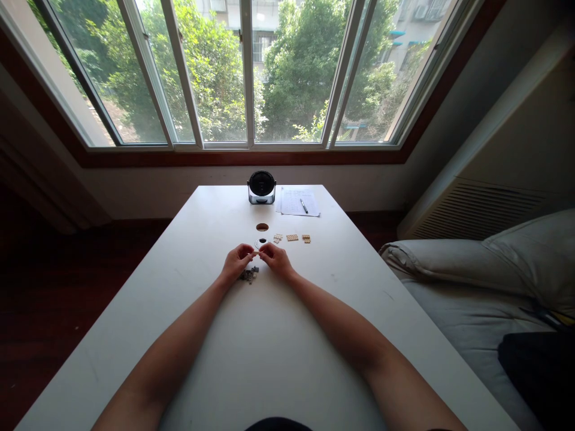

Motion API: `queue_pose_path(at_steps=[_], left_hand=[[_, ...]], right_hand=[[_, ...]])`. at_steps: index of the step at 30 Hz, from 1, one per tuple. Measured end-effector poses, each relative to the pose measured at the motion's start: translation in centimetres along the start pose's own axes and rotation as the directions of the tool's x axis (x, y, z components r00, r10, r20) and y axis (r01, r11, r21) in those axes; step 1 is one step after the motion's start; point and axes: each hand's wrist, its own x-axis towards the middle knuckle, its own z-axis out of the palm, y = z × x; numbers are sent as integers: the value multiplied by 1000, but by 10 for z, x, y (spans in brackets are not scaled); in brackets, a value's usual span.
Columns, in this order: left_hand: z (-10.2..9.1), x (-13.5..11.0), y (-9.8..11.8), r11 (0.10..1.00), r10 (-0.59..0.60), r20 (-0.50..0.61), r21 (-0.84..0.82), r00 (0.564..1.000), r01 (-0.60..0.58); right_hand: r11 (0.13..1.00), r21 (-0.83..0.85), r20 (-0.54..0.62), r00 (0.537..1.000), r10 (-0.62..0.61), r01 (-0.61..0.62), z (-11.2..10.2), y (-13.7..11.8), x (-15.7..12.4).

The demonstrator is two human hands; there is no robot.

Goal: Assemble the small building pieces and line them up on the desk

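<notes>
Together, the left hand and the right hand pinch a small thin tan piece over the smooth white table. A small heap of grey bits lies nearer. Just beyond sits a flat round white ring with a dark middle. Three groups of little tan pieces lie farther right.

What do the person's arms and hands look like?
The left hand and right hand look bare, with no gloves. The left arm and right arm narrow towards the wrists, with no sleeves or watch showing there.
</notes>
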Motion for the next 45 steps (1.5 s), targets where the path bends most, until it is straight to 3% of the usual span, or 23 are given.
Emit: queue_pose_path(at_steps=[15, 28, 34, 40, 45], left_hand=[[-2, 2, -7, 1000, -4, 23, 1, 1000, 4], [-2, 1, -6, 999, -30, 24, -28, 999, 31], [-1, 2, -5, 999, -52, 1, -18, 999, 52], [-1, 2, -7, 998, -57, 1, -22, 998, 57], [-3, 4, -16, 999, -33, -28, 12, 999, 34]], right_hand=[[995, 45, -32, 995, -91, 93, 0, -1, 1], [995, 28, -34, 995, -97, 98, 2, 1, 1], [973, -148, -9, 984, -180, 177, 0, 3, 1], [893, -370, 28, 964, -265, 256, -5, 6, 3], [851, -465, 16, 963, -270, 246, -17, 17, 13]])
